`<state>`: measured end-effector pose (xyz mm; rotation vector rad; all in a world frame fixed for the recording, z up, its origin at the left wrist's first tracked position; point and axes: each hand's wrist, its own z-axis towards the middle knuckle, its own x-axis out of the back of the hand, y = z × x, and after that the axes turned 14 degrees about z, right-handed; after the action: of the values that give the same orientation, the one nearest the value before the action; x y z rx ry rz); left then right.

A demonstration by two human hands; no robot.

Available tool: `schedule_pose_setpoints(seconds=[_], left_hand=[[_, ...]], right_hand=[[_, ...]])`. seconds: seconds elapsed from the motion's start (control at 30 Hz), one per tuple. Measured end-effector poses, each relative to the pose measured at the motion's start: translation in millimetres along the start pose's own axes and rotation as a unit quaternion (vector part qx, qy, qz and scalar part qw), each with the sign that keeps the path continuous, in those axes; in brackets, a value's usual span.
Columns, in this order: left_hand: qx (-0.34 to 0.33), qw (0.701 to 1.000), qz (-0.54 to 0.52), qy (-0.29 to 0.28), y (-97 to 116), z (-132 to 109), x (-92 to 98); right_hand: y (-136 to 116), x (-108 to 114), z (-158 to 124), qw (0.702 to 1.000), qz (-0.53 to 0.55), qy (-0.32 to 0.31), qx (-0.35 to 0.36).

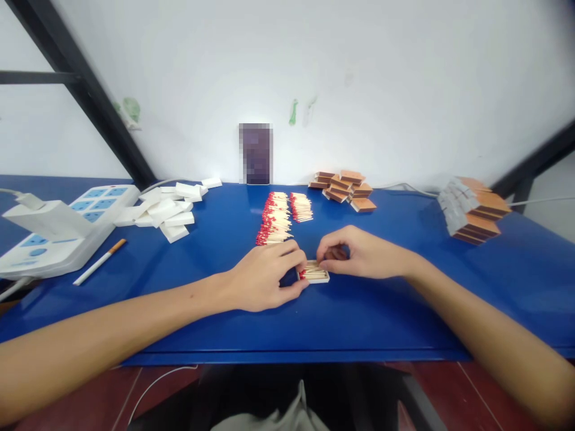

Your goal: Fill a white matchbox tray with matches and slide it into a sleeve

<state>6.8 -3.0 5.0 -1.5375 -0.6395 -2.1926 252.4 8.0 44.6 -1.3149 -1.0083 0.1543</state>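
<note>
A small white matchbox tray [320,279] filled with red-headed matches [314,272] lies on the blue table, close to its front edge. My left hand [269,276] grips the tray's left end between thumb and fingers. At the tray's right end, my right hand [354,254] has its thumb and index finger drawn together over the matches; whether a match is between them I cannot make out. Just behind the tray is a large pile of loose matches [276,218], heads to the left, with a smaller pile of matches [302,208] beside it.
White empty trays [164,206] lie heaped at the back left, near a power strip [67,230] and a cigarette [99,261]. Orange-brown matchbox sleeves [345,188] are piled at the back. Stacked matchboxes [474,209] stand at right. A blurred dark panel [257,154] leans against the wall.
</note>
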Motion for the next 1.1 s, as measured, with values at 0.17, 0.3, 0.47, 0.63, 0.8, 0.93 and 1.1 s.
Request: schedule_pose_setpoints(seconds=[0.17, 0.3, 0.47, 0.63, 0.8, 0.93, 1.1], left_hand=[[-0.005, 1.0, 0.001, 0.001, 0.4, -0.7, 0.4], [-0.01, 1.0, 0.003, -0.001, 0.6, -0.4, 0.0], [-0.011, 1.0, 0.004, 0.004, 0.2, -0.1, 0.8], [-0.023, 1.0, 0.006, 0.006, -0.9, -0.2, -0.6], [-0.023, 1.0, 0.004, 0.01, -1.0, -0.9, -2.0], [-0.022, 1.0, 0.006, 0.006, -0.8, -0.6, -1.6], [-0.015, 1.0, 0.018, -0.002, -1.1, 0.5, -0.1]], right_hand=[[1.3, -0.7, 1.0, 1.0, 0.007, -0.021, -0.006], [3.4, -3.5, 2.0, 1.0, 0.019, -0.016, 0.001], [5.9, -6.1, 4.1, 1.0, 0.013, -0.011, 0.016], [5.1, -8.7, 5.1, 1.0, -0.009, -0.001, 0.026], [4.0, -9.3, 5.1, 0.999, -0.02, 0.006, 0.029], [1.2, -8.1, 4.8, 1.0, -0.005, 0.006, 0.022], [0.5, -5.9, 3.2, 1.0, 0.01, -0.019, 0.012]])
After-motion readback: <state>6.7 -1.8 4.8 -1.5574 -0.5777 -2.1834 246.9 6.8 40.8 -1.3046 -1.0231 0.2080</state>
